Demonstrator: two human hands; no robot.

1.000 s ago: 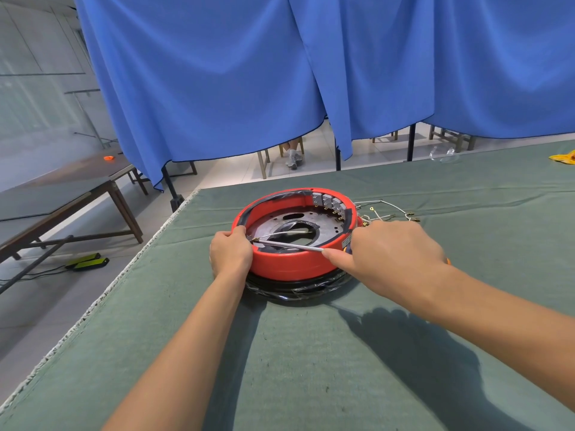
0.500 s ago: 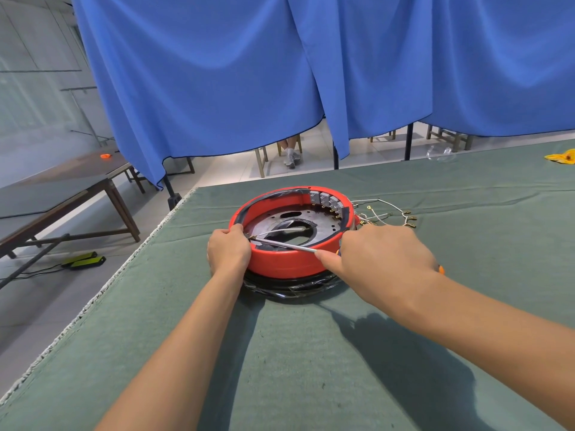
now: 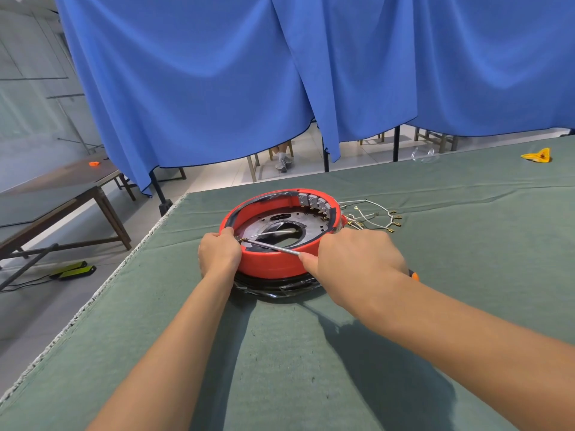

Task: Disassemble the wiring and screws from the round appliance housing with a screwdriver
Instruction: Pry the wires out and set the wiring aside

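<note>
Left hand [image 3: 219,253] is gripping the red housing [image 3: 273,264] steady; right hand [image 3: 354,259] is holding the screwdriver [image 3: 273,247], which should be kept seated squarely on the screw.

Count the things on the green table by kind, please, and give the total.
Round housing: 1
Screwdriver: 1
Bundle of loose wires: 1
Yellow item at the far edge: 1
Clear plastic piece: 1
Total: 5

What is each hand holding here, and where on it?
Left hand grips the red housing at its near-left rim; right hand holds the screwdriver by its handle.
</note>
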